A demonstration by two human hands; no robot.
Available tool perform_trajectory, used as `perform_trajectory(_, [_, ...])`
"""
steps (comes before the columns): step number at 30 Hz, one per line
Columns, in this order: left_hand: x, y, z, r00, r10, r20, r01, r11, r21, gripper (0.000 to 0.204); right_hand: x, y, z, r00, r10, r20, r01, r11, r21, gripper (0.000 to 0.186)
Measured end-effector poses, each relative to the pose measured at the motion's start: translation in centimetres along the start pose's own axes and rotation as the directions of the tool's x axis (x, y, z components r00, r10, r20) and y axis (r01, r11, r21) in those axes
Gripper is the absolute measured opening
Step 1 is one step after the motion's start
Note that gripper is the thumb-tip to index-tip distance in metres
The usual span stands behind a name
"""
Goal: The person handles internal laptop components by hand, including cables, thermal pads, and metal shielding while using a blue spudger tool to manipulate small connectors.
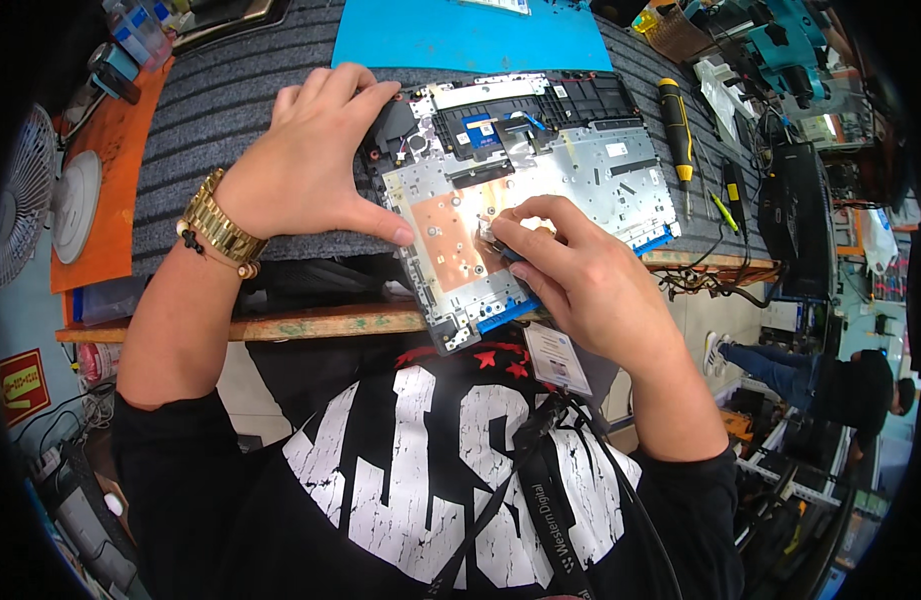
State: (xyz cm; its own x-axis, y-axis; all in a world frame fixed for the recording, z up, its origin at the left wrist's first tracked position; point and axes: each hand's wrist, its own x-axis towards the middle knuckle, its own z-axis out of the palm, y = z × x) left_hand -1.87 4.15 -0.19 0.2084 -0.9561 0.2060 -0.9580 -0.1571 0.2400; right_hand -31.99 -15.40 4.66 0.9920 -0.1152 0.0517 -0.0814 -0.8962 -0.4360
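A laptop's bare top-case panel (581,175), silver and black with a copper-coloured patch, lies tilted across the bench, its near corner overhanging the front edge. My left hand (316,165) grips its left side, fingers curled at the far corner and thumb pressed on the near left edge. Over the copper patch, my right hand (586,275) is closed, with thumb and fingers pinched around a small, partly dark piece. Those fingers cover most of that piece, so its kind is hidden. The pinch is at or just above the metal surface.
A yellow and black screwdriver (673,130) lies right of the panel, beside a thin yellow-green tool (724,212). A blue mat (461,38) lies beyond it on the ribbed grey bench cover (211,140). Cables (716,285) hang at the right edge. A person (841,395) is farther right.
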Motion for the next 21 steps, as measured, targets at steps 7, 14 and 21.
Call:
perform_trajectory(7, [0.1, 0.0, -0.2, 1.000, 0.006, -0.004, -0.006, 1.000, 0.002, 0.155, 0.4, -0.2, -0.3, 1.000, -0.006, 0.003, 0.006, 0.997, -0.074, 0.036])
perform_trajectory(14, [0.3, 0.3, -0.5, 1.000, -0.020, 0.022, 0.020, 1.000, 0.019, 0.151, 0.1, -0.8, 0.5, 0.997, 0.003, -0.072, -0.016, 0.982, -0.187, 0.037])
perform_trajectory(21, [3.1, 1.4, -2.5, 0.957, -0.131, 0.259, 0.119, 0.991, 0.058, 0.151, 0.2, -0.5, 0.7, 0.996, -0.042, -0.082, 0.025, 0.979, -0.204, 0.041])
